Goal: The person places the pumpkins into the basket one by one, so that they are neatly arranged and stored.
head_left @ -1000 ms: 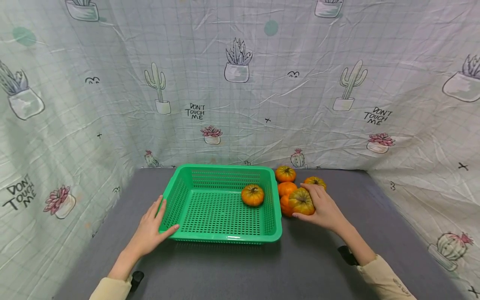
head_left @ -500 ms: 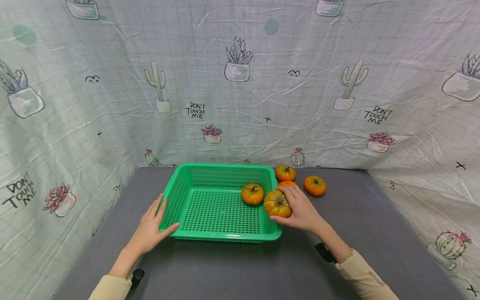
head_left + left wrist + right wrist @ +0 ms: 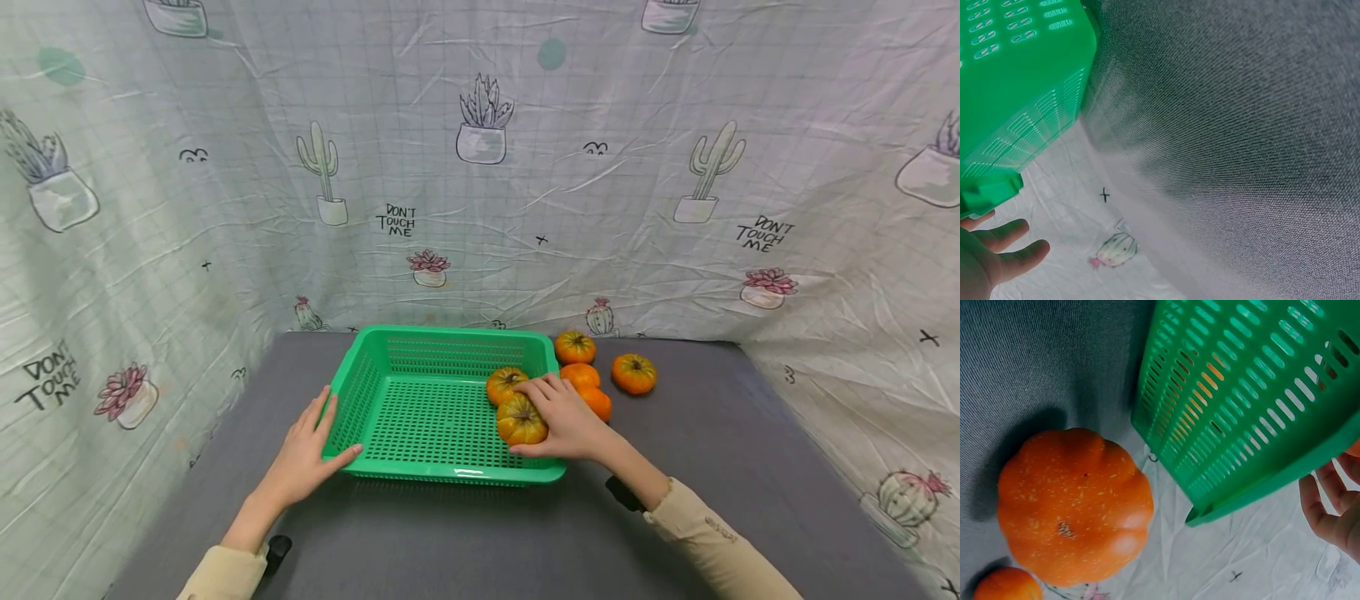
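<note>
My right hand (image 3: 568, 423) grips a small yellow-orange pumpkin (image 3: 521, 422) with a greenish stem, inside the right end of the green plastic basket (image 3: 457, 472). Just behind it lies another small pumpkin (image 3: 506, 383) in the basket, close against the held one or touching it. At the basket's left side, my left hand (image 3: 302, 458) rests by the rim with its fingers straight and spread and its thumb at the front left corner. The left wrist view shows the left fingers (image 3: 1013, 247) beside the rim, holding nothing.
Right of the basket, an orange pumpkin (image 3: 597, 403) sits with another pumpkin (image 3: 580, 375) and a third one (image 3: 575, 347) behind. A separate pumpkin (image 3: 633, 373) lies further right. The dark grey table (image 3: 450, 542) ends at a hanging printed cloth (image 3: 525, 275).
My right hand has carried the small pumpkin leftward, from beside the basket over its right rim to the inside. The left hand has stayed at the basket's left side.
</note>
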Tool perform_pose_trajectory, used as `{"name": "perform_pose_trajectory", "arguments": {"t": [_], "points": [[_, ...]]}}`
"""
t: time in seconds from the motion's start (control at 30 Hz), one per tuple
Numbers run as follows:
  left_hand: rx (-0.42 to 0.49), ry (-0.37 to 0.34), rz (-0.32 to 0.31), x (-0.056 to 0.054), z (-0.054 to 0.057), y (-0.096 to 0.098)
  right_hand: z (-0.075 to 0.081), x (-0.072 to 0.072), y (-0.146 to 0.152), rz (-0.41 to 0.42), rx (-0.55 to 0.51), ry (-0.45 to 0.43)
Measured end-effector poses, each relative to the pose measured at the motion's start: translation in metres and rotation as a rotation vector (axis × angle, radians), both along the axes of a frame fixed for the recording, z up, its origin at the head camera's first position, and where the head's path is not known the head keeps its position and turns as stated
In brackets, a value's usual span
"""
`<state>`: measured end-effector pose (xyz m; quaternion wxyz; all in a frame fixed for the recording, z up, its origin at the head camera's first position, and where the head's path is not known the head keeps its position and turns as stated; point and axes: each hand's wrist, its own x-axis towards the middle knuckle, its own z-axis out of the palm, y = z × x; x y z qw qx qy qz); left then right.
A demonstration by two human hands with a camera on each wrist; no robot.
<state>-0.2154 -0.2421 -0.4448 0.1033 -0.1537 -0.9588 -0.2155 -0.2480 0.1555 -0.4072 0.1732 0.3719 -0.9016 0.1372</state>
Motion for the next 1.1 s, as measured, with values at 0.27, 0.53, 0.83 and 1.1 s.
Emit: {"name": "perform_pose_trajectory", "arguments": {"t": [0.27, 0.53, 0.83, 1.1], "points": [[-0.002, -0.001, -0.007, -0.002, 0.0, 0.0, 0.001, -0.008, -0.009, 0.061, 0.147, -0.02], [-0.005, -0.007, -0.004, -0.001, -0.001, 0.0, 0.003, -0.014, -0.016, 0.073, 0.3, -0.082], [-0.005, -0.006, -0.006, -0.001, -0.002, 0.0, 0.001, -0.017, -0.019, 0.07, 0.401, -0.076], [-0.007, -0.001, -0.008, 0.0, 0.0, 0.001, 0.002, -0.019, -0.024, 0.05, 0.451, -0.113]]}}
